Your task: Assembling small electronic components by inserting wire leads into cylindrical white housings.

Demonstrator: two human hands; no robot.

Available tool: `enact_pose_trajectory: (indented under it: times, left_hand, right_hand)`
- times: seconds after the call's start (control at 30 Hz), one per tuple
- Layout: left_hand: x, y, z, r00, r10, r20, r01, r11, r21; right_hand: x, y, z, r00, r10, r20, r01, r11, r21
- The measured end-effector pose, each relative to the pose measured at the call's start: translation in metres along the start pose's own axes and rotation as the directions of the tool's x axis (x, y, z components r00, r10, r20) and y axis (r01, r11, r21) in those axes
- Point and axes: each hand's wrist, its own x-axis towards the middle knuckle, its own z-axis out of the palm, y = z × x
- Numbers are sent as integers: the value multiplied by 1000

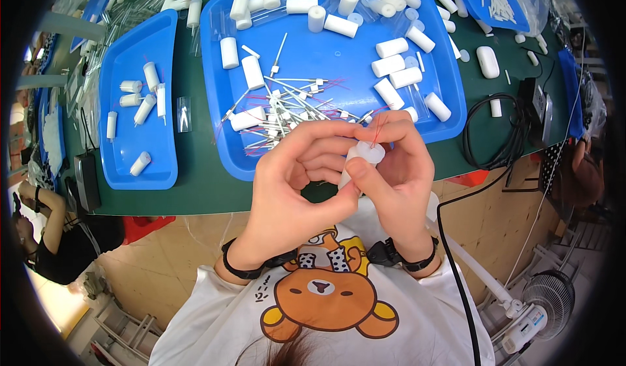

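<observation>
Both hands meet over the near edge of the large blue tray (218, 138). Between them is a white cylinder (347, 175) with a translucent white cap (371, 151) at its top, from which thin red wires stick out. My left hand (303, 170) curls round the cylinder's side, its fingers closed on it. My right hand (398, 167) grips it too, thumb pressed near the cap. Just beyond my hands, a heap of thin metal-and-white rods with red wires (293, 108) lies in the tray. Fingers partly hide the cylinder.
Many white cylinders (391, 66) lie in the large tray's far and right parts. A smaller blue tray (137, 164) at left holds several capped cylinders. A coiled black cable (499, 134) sits at right on the green table (195, 200). A fan (548, 301) stands at lower right.
</observation>
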Motion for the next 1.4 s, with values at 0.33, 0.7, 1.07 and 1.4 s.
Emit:
enact_pose_trajectory:
  times: [0.33, 0.7, 1.07, 1.4]
  left_hand:
    - [-3, 1, 7, 997, -78, -18, 72, 966, -248]
    - [-5, -7, 1, 994, 77, 82, -73, 996, -57]
    - [-10, -11, 14, 991, 40, 129, 1, 952, -307]
    - [-4, -7, 2, 993, -67, 102, 45, 977, 207]
  right_hand:
    - [3, -9, -16, 989, 59, 134, -97, 950, 297]
    - [1, -2, -22, 996, -28, 81, 18, 993, 120]
    - [-7, 3, -28, 988, -54, 146, 15, 967, 255]
    - [15, -11, -63, 984, -33, -177, -95, 738, -668]
